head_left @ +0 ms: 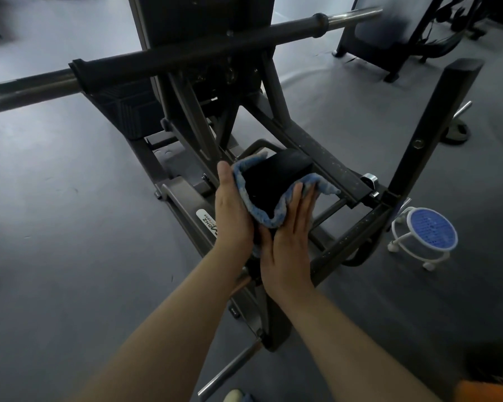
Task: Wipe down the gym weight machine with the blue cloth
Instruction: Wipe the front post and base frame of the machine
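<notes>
A dark grey weight machine [325, 158] fills the middle of the view, with a long bar [186, 59] across its top. Low in its frame sits a black pad [270, 181]. A blue cloth [276, 219] is wrapped round the near side of that pad. My left hand [233, 216] presses the cloth against the pad's left side, fingers straight. My right hand [288, 245] presses the cloth against the pad's right side, fingers straight and together. The part of the cloth under my palms is hidden.
A small white stool with a blue round seat [427, 233] stands on the floor right of the machine. A black upright post [436, 126] rises at the right. Another machine [395, 33] stands at the back right. Grey floor [70, 227] lies to the left.
</notes>
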Demonstrator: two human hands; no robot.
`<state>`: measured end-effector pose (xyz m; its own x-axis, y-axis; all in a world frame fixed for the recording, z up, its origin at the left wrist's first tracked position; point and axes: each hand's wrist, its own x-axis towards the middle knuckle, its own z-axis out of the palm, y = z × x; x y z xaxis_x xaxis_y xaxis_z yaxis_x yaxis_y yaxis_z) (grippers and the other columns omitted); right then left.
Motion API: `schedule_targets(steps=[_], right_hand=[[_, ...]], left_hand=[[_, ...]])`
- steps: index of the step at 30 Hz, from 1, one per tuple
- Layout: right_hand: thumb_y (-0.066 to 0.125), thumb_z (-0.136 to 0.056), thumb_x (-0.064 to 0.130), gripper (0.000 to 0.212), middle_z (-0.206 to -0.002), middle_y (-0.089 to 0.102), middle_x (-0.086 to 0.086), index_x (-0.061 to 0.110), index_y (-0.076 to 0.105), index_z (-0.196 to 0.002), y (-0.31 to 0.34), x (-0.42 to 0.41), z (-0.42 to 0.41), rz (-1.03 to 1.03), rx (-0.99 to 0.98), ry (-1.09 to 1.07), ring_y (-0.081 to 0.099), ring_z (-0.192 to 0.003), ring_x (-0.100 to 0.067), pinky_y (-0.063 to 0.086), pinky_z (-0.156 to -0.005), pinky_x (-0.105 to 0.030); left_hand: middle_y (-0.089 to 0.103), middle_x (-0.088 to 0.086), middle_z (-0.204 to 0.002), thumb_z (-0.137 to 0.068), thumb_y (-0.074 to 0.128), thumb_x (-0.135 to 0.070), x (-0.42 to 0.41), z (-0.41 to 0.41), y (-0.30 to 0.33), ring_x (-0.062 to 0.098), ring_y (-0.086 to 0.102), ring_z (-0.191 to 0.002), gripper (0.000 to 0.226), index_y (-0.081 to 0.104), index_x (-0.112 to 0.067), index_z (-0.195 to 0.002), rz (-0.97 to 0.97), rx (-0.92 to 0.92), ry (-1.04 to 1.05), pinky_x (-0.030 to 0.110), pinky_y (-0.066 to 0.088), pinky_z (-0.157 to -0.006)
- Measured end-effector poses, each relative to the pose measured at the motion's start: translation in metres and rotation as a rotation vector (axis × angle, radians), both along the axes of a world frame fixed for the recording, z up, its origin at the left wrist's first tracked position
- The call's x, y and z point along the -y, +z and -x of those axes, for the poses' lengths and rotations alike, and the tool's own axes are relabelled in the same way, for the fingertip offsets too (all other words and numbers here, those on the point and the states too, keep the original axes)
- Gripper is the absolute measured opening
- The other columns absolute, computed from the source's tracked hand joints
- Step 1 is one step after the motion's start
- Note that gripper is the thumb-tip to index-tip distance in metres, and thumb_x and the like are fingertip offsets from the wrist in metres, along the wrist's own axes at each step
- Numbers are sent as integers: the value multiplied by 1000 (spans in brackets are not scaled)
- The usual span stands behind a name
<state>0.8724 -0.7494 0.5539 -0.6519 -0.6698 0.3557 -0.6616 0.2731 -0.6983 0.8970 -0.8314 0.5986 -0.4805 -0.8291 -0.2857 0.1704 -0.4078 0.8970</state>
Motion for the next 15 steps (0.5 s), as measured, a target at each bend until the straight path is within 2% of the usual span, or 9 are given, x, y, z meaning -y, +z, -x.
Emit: schedule_targets(steps=[2,4,5,7,8,10,12,13,15], right_hand=[[6,-90,68,68,-146,-31,21,39,-32,-138,-14,-6,3,-56,-18,12,-25,-142,-13,-15,-114,-20],[6,-86,73,68,-141,-39,27,47,-37,-133,-29,-16,3,-93,30,24,-24,-142,-12,-9,-115,-25],[8,-84,75,70,-138,-42,30,50,-37,-131,-35,-21,3,-113,59,34,-22,-142,-14,-4,-116,-30],[13,-81,78,74,-136,-43,29,52,-37,-130,-44,-30,3,-153,87,43,-20,-143,-17,7,-118,-38],[17,-82,76,76,-138,-42,26,51,-37,-130,-47,-33,3,-160,99,44,-19,-144,-18,10,-118,-41],[29,-88,64,81,-142,-37,19,48,-38,-131,-49,-35,0,-150,125,42,-15,-145,-20,14,-118,-45],[48,-94,39,92,-145,-35,12,39,-35,-134,-52,-35,-2,-166,145,42,-11,-146,-22,18,-117,-47],[54,-93,28,98,-145,-36,9,34,-34,-136,-56,-37,-2,-204,138,48,-11,-146,-23,18,-117,-47],[61,-90,30,108,-148,-36,2,25,-35,-139,-66,-43,2,-314,31,76,-18,-144,-22,10,-119,-45]], left_hand=[[70,-8,-92,-92,30,-56,-10,-1,-11,8,64,-93,44,64,-29,-93,-63,-29,17,23,50,-87],[66,2,-112,-90,33,-61,-15,-2,-25,19,60,-108,54,61,-23,-115,-204,-8,-38,35,45,-100],[63,7,-115,-91,34,-60,-15,-4,-29,24,58,-108,57,57,-18,-123,-304,30,-57,38,45,-98],[62,10,-103,-93,36,-54,-12,-6,-36,25,58,-92,52,53,-14,-121,-436,103,-114,33,48,-78],[62,10,-99,-94,36,-54,-12,-7,-38,23,58,-86,50,55,-15,-118,-436,128,-147,32,48,-73],[65,11,-110,-93,34,-57,-14,-9,-44,25,61,-96,53,59,-17,-117,-343,169,-136,36,50,-87],[61,5,-120,-95,27,-57,-27,-12,-52,23,56,-114,55,56,-22,-126,-171,216,-43,38,43,-102],[57,0,-126,-96,24,-55,-39,-16,-56,18,51,-121,53,49,-26,-133,-25,223,4,35,40,-105],[41,-13,-140,-96,23,-53,-64,-21,-65,3,37,-131,52,29,-33,-144,341,255,32,27,31,-110]])
